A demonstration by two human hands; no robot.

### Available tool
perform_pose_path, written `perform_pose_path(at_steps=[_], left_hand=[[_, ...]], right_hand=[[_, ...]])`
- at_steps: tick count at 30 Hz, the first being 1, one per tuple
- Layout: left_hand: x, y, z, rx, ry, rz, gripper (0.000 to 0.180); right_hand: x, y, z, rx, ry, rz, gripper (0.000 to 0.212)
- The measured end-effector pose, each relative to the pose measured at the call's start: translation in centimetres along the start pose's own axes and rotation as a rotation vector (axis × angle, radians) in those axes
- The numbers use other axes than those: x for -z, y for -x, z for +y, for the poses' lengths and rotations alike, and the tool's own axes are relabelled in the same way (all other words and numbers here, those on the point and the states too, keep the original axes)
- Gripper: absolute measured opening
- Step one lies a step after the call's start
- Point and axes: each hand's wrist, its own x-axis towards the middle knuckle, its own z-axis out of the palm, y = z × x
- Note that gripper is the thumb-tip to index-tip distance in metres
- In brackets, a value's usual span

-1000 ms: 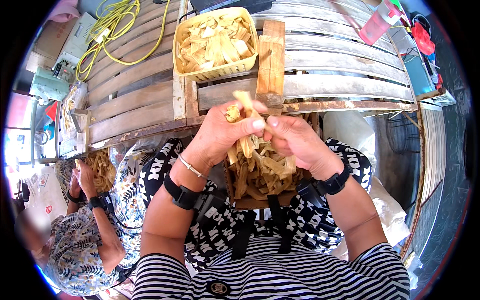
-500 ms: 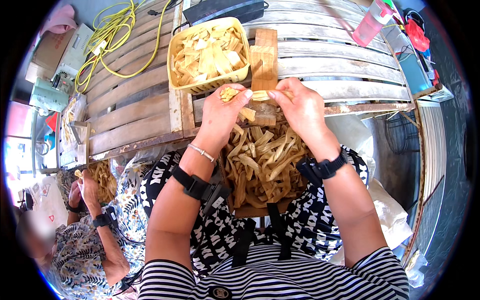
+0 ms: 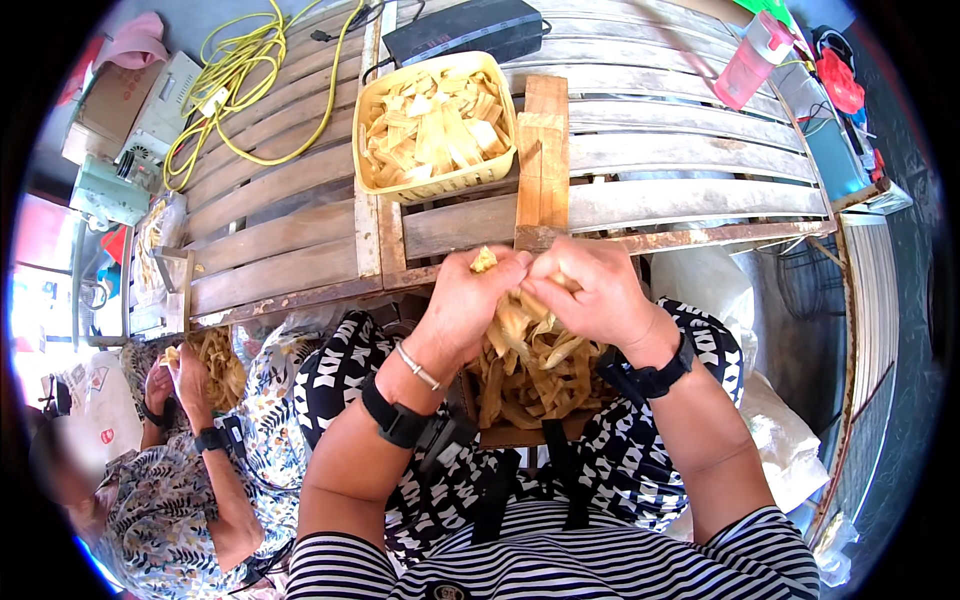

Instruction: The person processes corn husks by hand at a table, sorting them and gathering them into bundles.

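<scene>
Above the lap, my left hand [image 3: 460, 312] and my right hand [image 3: 592, 295] are close together, both closed with the fingertips pinching. A yellow piece [image 3: 484, 260] of dried, fibrous strip sticks out of the left fist. Pale dried strip also shows below and between the fingers, though its full shape is hidden. Under the hands stands a cardboard box heaped with long tan dried strips [image 3: 545, 385]. At the table's edge beyond them is a wooden block [image 3: 543, 190]. To its left, a yellow plastic basket [image 3: 437, 190] holds a heap of shorter pale yellow pieces.
The slatted wooden table [image 3: 680, 205] carries a coiled yellow cable [image 3: 240, 105], a black box-shaped device [image 3: 465, 30] and a pink bottle [image 3: 750, 65]. At the left, a seated co-worker [image 3: 190, 490] handles a strip beside another heap. White sacks [image 3: 775, 440] stand at the right.
Both hands have moved down and nearer me, from over the table's edge to above the box. The strip that was stretched between them is now mostly hidden by the fingers.
</scene>
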Motion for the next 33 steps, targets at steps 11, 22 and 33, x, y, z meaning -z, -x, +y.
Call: perform_pose_path(at_steps=[11, 22, 33], left_hand=[[-1.5, 3.9, 3.1, -0.109, -0.346, -0.637, 0.036], [-0.1, 1.7, 0.9, -1.136, -1.074, 0.066, 0.023], [1.2, 1.3, 0.4, -0.644, -1.114, -0.183, 0.011]], right_hand=[[3.1, 0.9, -0.9, -0.680, -0.452, -0.066, 0.022], [-0.8, 1.8, -1.3, -1.013, -1.248, 0.132, 0.009], [-1.2, 3.0, -1.4, -0.437, -0.093, -0.155, 0.021]])
